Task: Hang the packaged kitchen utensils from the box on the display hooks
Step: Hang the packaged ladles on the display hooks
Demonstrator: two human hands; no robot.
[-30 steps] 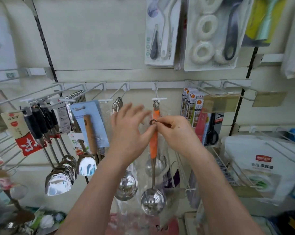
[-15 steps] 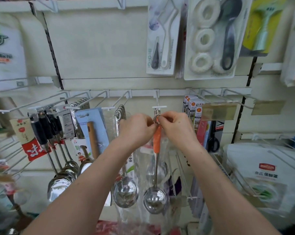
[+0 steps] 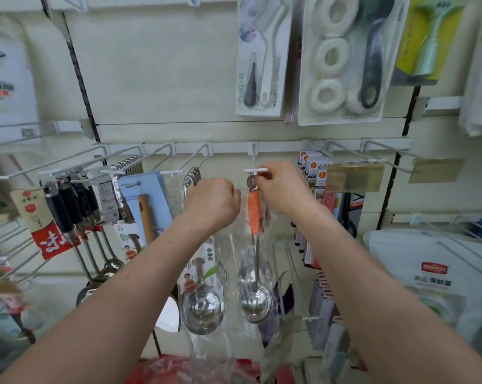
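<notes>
Plastic sleeve [image 3: 234,259] holds an orange-handled ladle [image 3: 255,303]; right fingers [image 3: 262,179] pinch its top, left fingers [image 3: 233,194] seemingly the sleeve.

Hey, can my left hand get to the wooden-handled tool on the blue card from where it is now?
Probably yes. The left hand is close to its right, and the blue card hangs at the front of its hook, uncovered; only a bunch of ladles hangs between.
</notes>
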